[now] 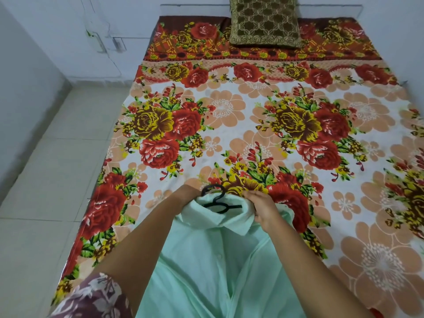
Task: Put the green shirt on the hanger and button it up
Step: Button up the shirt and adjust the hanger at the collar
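Mint-green cotton, thin and limp, is what we have under our hands: the green shirt (206, 267) lies on the near edge of the floral bedsheet (252, 125), collar away from us and tails running back toward our body, so its long axis goes straight from us toward the patterned cushion (263, 21). We judge it light and floppy; it will sag and slide wherever it is not supported, so the firmest places to take hold are the stiffer collar and the button placket down the middle. The black hanger (216, 201) already sits inside the neck opening, its hook poking out past the collar and pointing away from us, its bar lying crosswise to the shirt. Our right hand (261, 208) pinches the collar's right side closed between fingers and thumb. Our left hand (189, 195) reaches to the collar's left side, but cloth hides the fingers, so we cannot tell its grip. The front is at least partly open below the collar.
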